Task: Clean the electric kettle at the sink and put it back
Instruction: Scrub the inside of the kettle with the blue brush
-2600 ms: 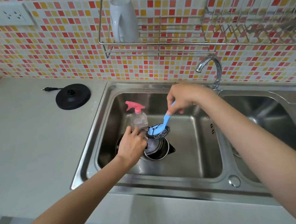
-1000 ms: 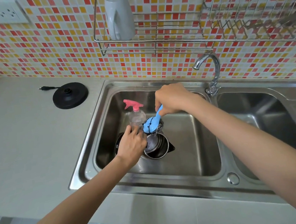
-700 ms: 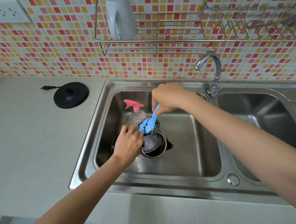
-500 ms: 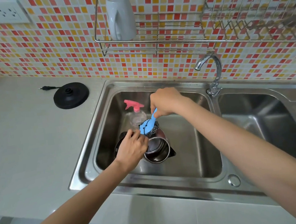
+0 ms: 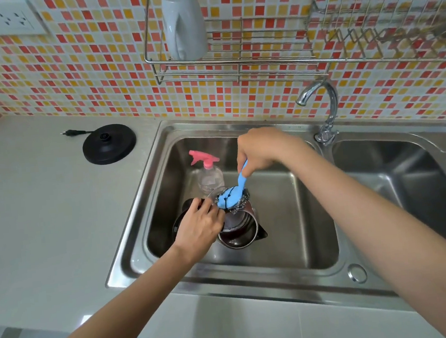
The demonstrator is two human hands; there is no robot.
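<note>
Small-square mosaic of red, orange, yellow and white across the wall tiles (image 5: 98, 72). Plain pale grey-beige for the counter (image 5: 43, 213). Shiny silver for the sink (image 5: 288, 203) and kettle (image 5: 242, 225), black at its spout. Matt black for the kettle base (image 5: 109, 143). Sky blue on the scrubber (image 5: 231, 195), above grey wire wool. Pink atop the clear spray bottle (image 5: 209, 175). White for the mug (image 5: 183, 25).
</note>
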